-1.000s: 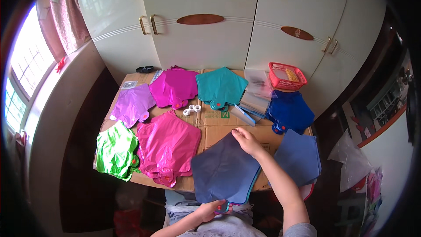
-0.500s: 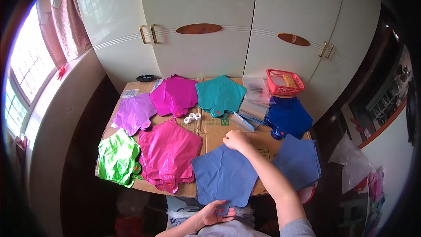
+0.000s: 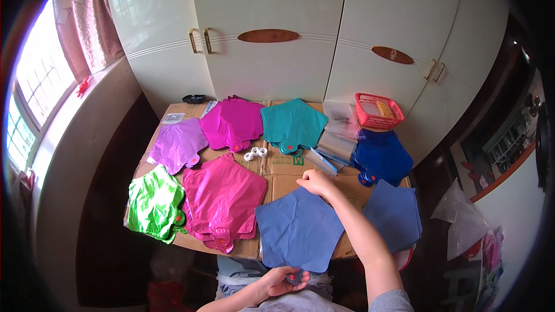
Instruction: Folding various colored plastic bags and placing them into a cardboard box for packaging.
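A flat, five-sided grey-blue foil piece (image 3: 299,228) with a rounded tab lies across the near table edge. My left hand (image 3: 282,282) is closed around its tab, thumb near a red dot on it. Just beyond the far corner of the same piece, my right hand (image 3: 317,182) is closed, its fingertips curled; whatever they hold, if anything, is hidden. More grey-blue pieces (image 3: 394,215) are stacked to the right of my forearm. To the left is a large pink foil stack (image 3: 224,199) with tabs at its near end.
Around the cardboard tabletop (image 3: 280,182) lie green (image 3: 154,202), lilac (image 3: 178,145), magenta (image 3: 232,122), teal (image 3: 293,124) and dark blue foil stacks (image 3: 381,156). White rolls (image 3: 255,153), clear sleeves (image 3: 336,144) and a red basket (image 3: 380,120) sit among them. Cupboards (image 3: 266,0) stand behind.
The near end of the grey-blue piece has shifted slightly, and my left hand now covers more of its tab. My right hand stays closed in nearly the same place. The view has shifted slightly.
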### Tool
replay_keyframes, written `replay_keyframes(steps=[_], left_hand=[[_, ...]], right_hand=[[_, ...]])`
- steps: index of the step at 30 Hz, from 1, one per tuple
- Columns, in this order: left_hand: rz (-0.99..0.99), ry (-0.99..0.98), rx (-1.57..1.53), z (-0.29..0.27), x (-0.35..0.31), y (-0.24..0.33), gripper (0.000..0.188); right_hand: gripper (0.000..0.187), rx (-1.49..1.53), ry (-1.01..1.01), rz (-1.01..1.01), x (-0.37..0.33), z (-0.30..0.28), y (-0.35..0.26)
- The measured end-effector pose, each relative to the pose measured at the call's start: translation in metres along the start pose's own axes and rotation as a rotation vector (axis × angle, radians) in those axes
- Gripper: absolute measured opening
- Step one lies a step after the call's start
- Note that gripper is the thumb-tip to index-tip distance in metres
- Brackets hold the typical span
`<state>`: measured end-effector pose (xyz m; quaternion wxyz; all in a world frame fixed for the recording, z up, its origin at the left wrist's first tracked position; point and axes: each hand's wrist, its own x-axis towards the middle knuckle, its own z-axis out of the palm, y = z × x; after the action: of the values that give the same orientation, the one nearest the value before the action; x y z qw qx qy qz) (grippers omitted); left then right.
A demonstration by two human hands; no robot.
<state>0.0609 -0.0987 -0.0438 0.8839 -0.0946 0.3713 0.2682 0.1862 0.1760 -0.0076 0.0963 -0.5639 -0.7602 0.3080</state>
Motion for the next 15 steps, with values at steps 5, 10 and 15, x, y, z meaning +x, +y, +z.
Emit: replay_keyframes(steps=[5,10,15], left_hand=[[-0.024,-0.034,-0.095,-0.002,0.006,0.003,0.018],[0.01,-0.013,-0.03,0.009,0.003,0.004,0.015],[0.076,0.034,0.045,0.037,-0.01,0.014,0.013]], right_hand=[[0.025,0.023,0.028,-0.018,0.001,0.0,0.001],[0.027,0.084,0.066,-0.051,0.002,-0.006,0.001],[0.024,0.123,0.164,-0.121,0.005,-0.021,-0.001]])
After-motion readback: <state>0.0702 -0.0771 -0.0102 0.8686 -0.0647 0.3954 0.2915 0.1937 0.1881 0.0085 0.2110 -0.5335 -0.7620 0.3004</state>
